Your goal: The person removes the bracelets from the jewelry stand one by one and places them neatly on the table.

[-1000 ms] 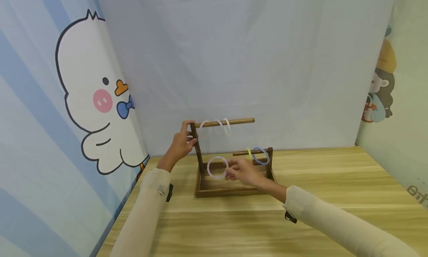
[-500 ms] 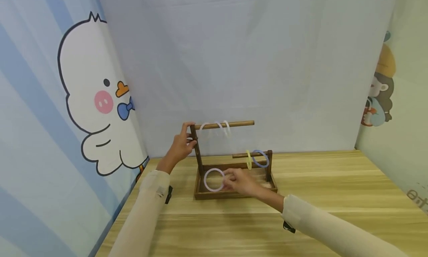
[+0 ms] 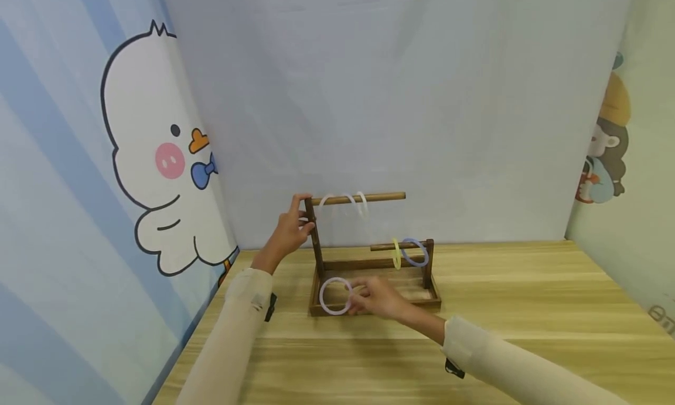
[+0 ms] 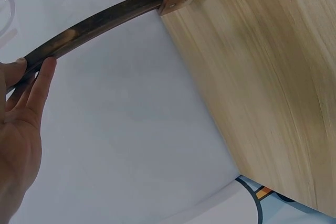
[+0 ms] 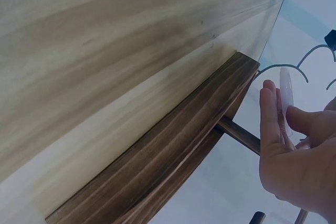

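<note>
The right hand (image 3: pixel 377 299) pinches a pale pink ring (image 3: pixel 334 296) by its rim, low over the front left corner of the wooden rack (image 3: pixel 422 303) (near the table's back edge). The left hand (image 3: pixel 291 229) curls its fingers round the rack's tall left post (image 3: pixel 314 241). The ring looks light, stiff and smooth, probably slippery, so the rim seems the right place to hold it.

- The bench (image 3: pixel 527 311) is pale wood with a streaky grain, running out to the walls on three sides.
- A plain white backdrop (image 3: pixel 422 100) hangs behind it, faintly creased.
- On the left wall, a blue-striped cloth (image 3: pixel 47 217) carries a cartoon duck (image 3: pixel 153 153) (white, pink cheek, orange beak, blue bow tie).
- On the right wall, a pale green cloth (image 3: pixel 633 229) shows a cartoon figure (image 3: pixel 606 141) in a yellow hat, cut off by the frame edge.
- Dark lettering (image 3: pixel 661 316) sits low on that right cloth, too cropped to read.
</note>
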`<state>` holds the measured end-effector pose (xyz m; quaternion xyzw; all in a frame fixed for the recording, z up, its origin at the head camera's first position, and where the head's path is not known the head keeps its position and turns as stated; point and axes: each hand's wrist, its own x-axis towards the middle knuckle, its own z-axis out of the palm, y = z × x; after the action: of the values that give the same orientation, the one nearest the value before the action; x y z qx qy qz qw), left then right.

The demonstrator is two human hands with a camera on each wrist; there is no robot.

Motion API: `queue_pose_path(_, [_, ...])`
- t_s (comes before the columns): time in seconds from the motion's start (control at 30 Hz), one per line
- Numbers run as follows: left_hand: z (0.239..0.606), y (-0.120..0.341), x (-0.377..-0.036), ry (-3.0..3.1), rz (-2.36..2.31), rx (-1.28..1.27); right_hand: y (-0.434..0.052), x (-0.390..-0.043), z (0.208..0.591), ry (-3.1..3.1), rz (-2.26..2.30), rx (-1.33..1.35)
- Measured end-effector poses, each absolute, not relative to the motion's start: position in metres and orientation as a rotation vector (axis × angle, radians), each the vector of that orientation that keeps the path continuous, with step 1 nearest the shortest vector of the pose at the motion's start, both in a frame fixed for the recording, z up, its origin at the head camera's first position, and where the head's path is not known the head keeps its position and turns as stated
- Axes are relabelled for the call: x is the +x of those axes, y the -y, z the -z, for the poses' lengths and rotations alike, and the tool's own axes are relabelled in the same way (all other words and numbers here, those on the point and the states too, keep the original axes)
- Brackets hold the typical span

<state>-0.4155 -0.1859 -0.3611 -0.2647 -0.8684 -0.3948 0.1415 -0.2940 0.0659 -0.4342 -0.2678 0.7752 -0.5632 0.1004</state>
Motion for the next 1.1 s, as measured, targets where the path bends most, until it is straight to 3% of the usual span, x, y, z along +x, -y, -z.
queue_pose_path(1.1, [0.363, 0.186, -0.417, 2.493, 1.110, -0.767, -0.042, -0.281, 0.467, -2.195, 1.626, -0.765])
